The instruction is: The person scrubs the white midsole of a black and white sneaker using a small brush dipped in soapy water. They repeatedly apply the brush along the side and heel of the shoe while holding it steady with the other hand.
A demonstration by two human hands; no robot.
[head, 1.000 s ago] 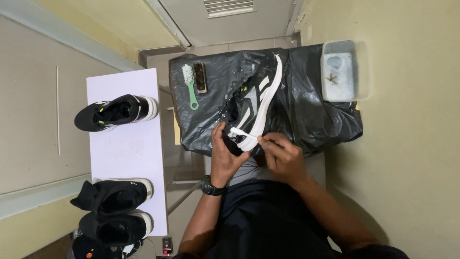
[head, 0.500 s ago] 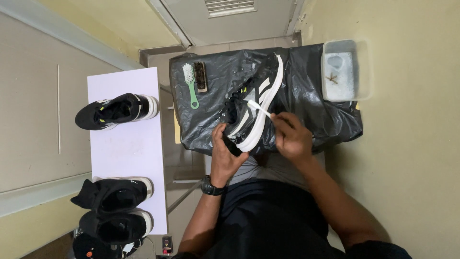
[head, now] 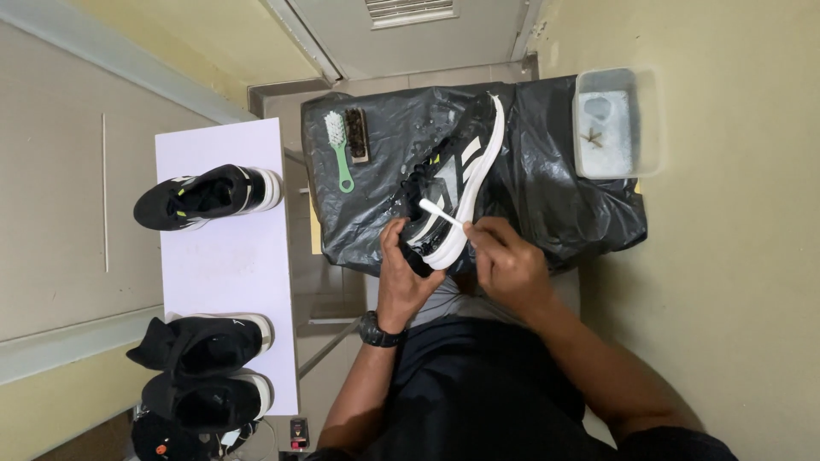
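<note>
On the black plastic sheet (head: 555, 196) that covers the desk in front of you lies the black shoe with the white sole (head: 453, 183), its heel end toward you and its toe pointing away. Your left hand (head: 406, 273) is clamped on the heel end from the left side, fingers wrapped around the black upper. Your right hand (head: 508, 265) is closed on a small white brush (head: 440, 213), whose head rests against the side of the shoe just above the sole. The two hands sit close together at the near end of the shoe. You wear a dark watch (head: 378, 330) on the left wrist. Farther back on the sheet, left of the shoe, lie a green-handled brush (head: 340, 154) and, touching it, a dark wooden brush (head: 356, 134). At the right edge of the sheet stands a clear tub of cloudy water (head: 608, 128). To your left a white board (head: 226, 273) carries another black shoe (head: 205, 196) at its far end and a pair of black shoes (head: 201, 371) at its near end.
</note>
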